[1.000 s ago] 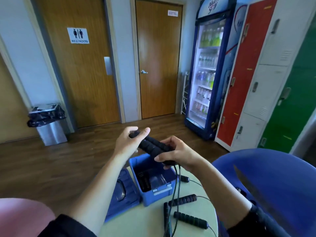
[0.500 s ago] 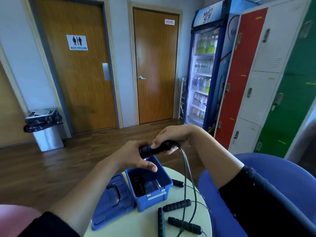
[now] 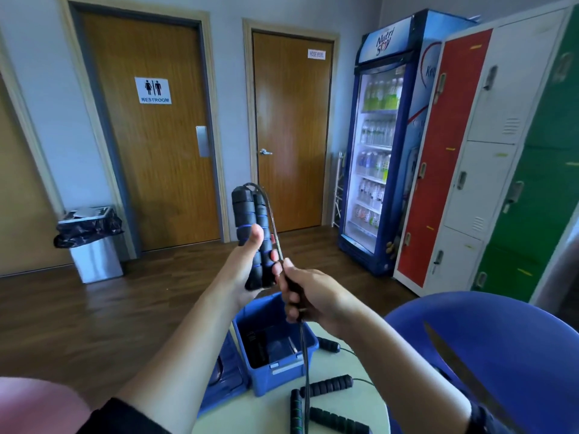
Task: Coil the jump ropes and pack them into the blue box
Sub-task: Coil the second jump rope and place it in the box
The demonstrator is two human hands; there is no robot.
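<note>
This is a shared lobby or break area in a public building, not a home. At upper left a wooden door (image 3: pixel 150 170) carries a RESTROOM sign (image 3: pixel 153 90), and a second labelled door (image 3: pixel 291 136) stands mid-frame. At right, a lit drinks fridge (image 3: pixel 380 145) stands beside red, white and green lockers (image 3: pixel 488 145). A lined steel bin (image 3: pixel 94 245) sits at left on the wood floor (image 3: pixel 78 324).

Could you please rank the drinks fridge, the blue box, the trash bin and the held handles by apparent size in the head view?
1. drinks fridge
2. blue box and trash bin: look alike, and the box is nearer, so unranked
3. held handles: smallest
</note>
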